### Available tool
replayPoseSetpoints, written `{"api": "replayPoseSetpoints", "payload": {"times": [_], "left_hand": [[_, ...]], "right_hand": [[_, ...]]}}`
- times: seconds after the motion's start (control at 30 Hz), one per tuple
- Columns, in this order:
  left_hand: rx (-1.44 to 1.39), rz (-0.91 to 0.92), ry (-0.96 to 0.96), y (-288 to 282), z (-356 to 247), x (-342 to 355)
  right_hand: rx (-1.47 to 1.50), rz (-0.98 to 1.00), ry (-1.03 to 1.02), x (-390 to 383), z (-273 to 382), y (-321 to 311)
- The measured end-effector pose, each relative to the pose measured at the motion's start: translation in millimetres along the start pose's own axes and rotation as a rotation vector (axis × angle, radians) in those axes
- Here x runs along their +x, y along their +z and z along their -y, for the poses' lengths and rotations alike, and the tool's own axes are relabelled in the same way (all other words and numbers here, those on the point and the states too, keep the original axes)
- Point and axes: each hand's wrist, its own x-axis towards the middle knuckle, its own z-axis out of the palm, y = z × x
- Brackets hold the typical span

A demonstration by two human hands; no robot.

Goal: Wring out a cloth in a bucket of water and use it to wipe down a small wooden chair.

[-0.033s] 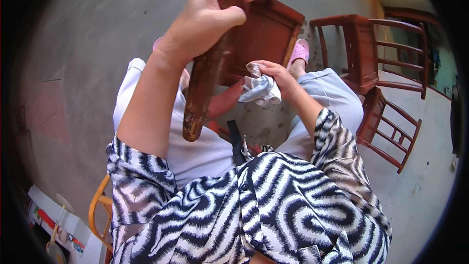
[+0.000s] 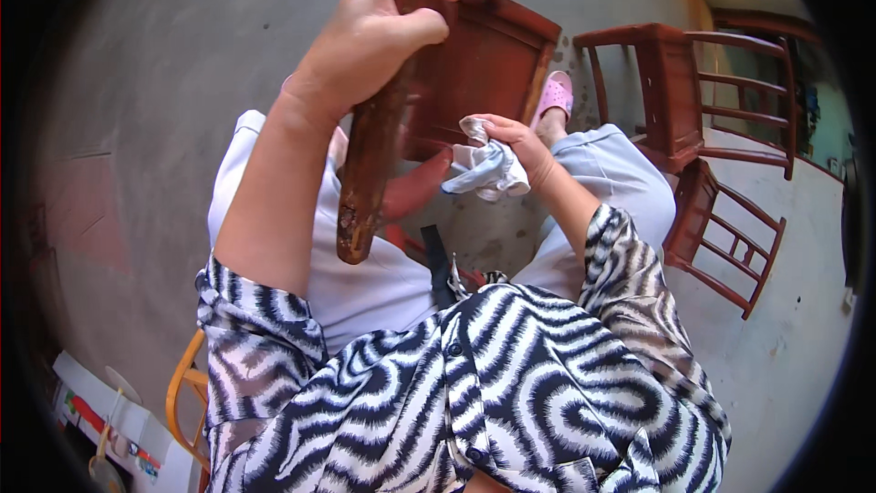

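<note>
The left hand [image 2: 370, 36] grips a worn post [image 2: 370, 160] of a red chair [image 2: 484, 68] just beside a pink shoe [image 2: 558, 96]; the right hand [image 2: 526, 141] clutches a bunched cloth [image 2: 497, 171] nearby. Work looks under way, though how much is done or left cannot be told.

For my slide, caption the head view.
Left hand grips a wooden chair; right hand holds a crumpled cloth.

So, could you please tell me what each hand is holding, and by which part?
Left hand grips the red-brown chair by one leg, away from its worn end; right hand holds the crumpled cloth by its upper part.
</note>
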Motion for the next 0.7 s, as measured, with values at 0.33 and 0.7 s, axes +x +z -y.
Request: {"api": "replayPoseSetpoints", "payload": {"times": [0.33, 0.7], "left_hand": [[-0.044, -0.097, -0.134, -15.4, 13.9, 14.6], [-0.087, -0.26, -0.094, -1.1, 15.0, 16.4]], "right_hand": [[0.211, 0.091, -0.014, -18.6, -5.4, -16.6], [0.207, -0.411, -0.339, -18.0, -22.7, -46.4]]}}
